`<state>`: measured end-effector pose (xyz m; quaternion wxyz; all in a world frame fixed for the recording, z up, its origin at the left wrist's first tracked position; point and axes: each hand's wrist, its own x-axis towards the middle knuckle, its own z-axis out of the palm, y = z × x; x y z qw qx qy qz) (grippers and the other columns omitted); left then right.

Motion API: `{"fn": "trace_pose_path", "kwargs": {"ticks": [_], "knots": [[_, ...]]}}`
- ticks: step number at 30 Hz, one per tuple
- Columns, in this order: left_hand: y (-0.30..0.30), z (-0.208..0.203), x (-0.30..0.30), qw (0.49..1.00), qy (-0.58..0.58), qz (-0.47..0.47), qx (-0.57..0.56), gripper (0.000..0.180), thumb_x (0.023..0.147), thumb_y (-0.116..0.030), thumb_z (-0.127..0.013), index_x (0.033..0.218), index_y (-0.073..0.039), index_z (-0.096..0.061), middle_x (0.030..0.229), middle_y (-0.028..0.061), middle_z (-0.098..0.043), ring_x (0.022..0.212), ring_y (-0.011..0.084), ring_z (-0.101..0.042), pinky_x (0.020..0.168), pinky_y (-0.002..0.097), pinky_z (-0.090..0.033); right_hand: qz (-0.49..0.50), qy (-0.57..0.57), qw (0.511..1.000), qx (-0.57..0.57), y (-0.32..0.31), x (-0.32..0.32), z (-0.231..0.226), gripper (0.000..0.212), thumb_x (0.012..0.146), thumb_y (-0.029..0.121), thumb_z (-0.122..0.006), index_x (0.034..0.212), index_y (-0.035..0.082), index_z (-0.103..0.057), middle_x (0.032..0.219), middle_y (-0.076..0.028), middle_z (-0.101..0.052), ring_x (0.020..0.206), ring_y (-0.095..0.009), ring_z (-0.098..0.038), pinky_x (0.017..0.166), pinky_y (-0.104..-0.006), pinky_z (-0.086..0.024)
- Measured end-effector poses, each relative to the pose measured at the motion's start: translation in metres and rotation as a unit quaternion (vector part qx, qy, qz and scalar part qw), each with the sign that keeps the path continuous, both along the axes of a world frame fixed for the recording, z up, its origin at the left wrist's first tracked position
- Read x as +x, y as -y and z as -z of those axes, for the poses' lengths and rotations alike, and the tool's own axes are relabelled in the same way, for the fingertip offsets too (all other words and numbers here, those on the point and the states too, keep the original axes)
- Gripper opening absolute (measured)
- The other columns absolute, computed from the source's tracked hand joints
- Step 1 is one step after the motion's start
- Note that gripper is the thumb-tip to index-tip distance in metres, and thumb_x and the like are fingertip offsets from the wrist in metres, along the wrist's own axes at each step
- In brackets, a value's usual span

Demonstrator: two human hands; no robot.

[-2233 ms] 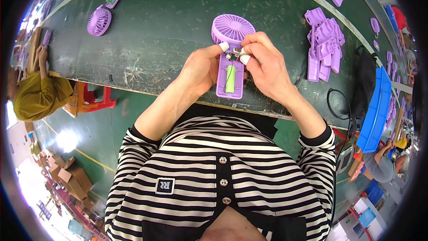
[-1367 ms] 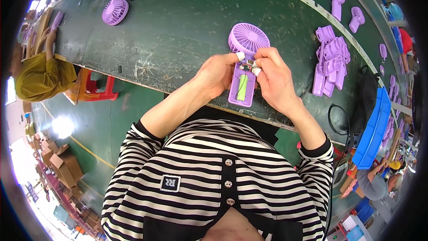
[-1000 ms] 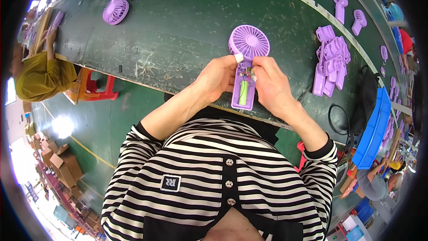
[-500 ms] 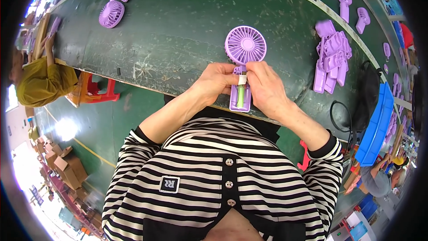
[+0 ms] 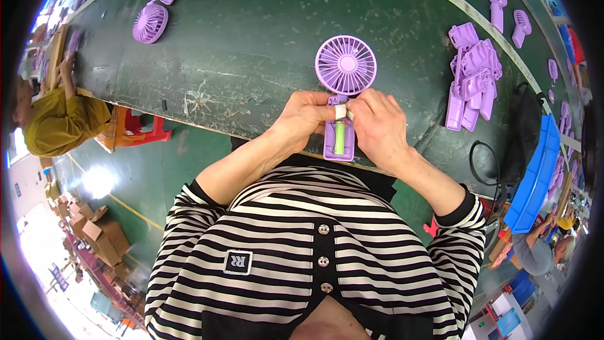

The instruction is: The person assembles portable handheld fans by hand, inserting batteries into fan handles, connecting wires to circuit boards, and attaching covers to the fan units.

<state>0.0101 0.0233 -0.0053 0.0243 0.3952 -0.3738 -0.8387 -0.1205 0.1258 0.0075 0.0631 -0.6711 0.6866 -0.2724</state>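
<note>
A purple handheld fan (image 5: 345, 65) lies on the green workbench in front of me, its round grille pointing away. Its handle is open like a tray, and a light green battery cell (image 5: 340, 138) shows inside. My left hand (image 5: 306, 115) is closed on the handle's left side near the neck, with the thumb against a small white piece (image 5: 340, 111) above the cell. On the other side, my right hand (image 5: 379, 127) pinches at the handle's right edge beside that white piece. What its fingertips hold is hidden.
A pile of purple handle covers (image 5: 472, 79) lies to the right, near a black bag (image 5: 523, 129) and a blue bin (image 5: 533, 179). Another fan (image 5: 150, 23) with its handle open lies far left. A person in mustard clothing (image 5: 63, 123) sits at the left.
My right hand's fingers have shifted slightly and now bunch beside the white piece. The lower part of the green cell shows more plainly. My left hand stays about where it was.
</note>
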Motion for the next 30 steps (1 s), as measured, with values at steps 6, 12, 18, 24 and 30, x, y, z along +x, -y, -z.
{"fn": "trace_pose_path", "kwargs": {"ticks": [6,12,18,24,30], "knots": [[0.002,0.000,-0.002,1.000,0.005,0.007,-0.006,0.021,0.081,-0.010,-0.058,0.096,0.005,-0.060,0.087,0.0102,-0.062,0.077,0.0162,-0.061,0.067,0.0302,-0.051,-0.009,0.022,1.000,-0.004,0.001,-0.003,0.006,0.013,0.065,0.004,-0.059,0.075,0.005,-0.052,0.074,-0.007,-0.046,0.067,-0.023,-0.051,0.058,-0.0344,-0.038],[0.013,-0.006,-0.001,0.996,-0.015,0.032,0.078,0.027,0.083,-0.016,-0.059,0.101,0.003,-0.057,0.090,0.0095,-0.061,0.078,0.0169,-0.061,0.070,0.0306,-0.051,-0.011,0.069,0.997,0.016,0.000,-0.006,-0.003,0.017,0.065,-0.002,-0.056,0.081,0.004,-0.055,0.077,-0.008,-0.050,0.066,-0.028,-0.051,0.058,-0.0364,-0.039],[0.010,0.003,0.000,0.999,-0.039,0.013,0.035,0.027,0.083,-0.018,-0.060,0.101,0.003,-0.058,0.091,0.0083,-0.061,0.078,0.0153,-0.061,0.071,0.0298,-0.051,0.010,0.097,0.994,0.057,0.001,-0.006,-0.001,0.017,0.069,-0.001,-0.056,0.086,0.004,-0.054,0.084,-0.009,-0.052,0.072,-0.028,-0.053,0.062,-0.0360,-0.042],[0.007,0.003,-0.013,0.986,-0.074,-0.135,-0.057,0.019,0.083,-0.011,-0.059,0.097,0.002,-0.058,0.087,0.0060,-0.061,0.076,0.0116,-0.059,0.067,0.0263,-0.051,0.102,0.122,0.982,-0.100,-0.001,0.019,0.006,0.046,0.057,0.015,-0.068,0.097,0.000,-0.051,0.109,-0.017,-0.047,0.094,-0.034,-0.048,0.083,-0.0469,-0.037],[0.002,0.002,-0.012,0.981,-0.090,-0.155,-0.072,0.017,0.086,-0.005,-0.051,0.100,0.003,-0.057,0.090,0.0074,-0.061,0.079,0.0133,-0.059,0.068,0.0266,-0.049,0.149,0.063,0.968,-0.190,0.018,0.026,0.030,0.025,0.062,0.006,-0.064,0.085,0.002,-0.055,0.103,-0.012,-0.051,0.090,-0.029,-0.050,0.085,-0.0493,-0.037]]}}
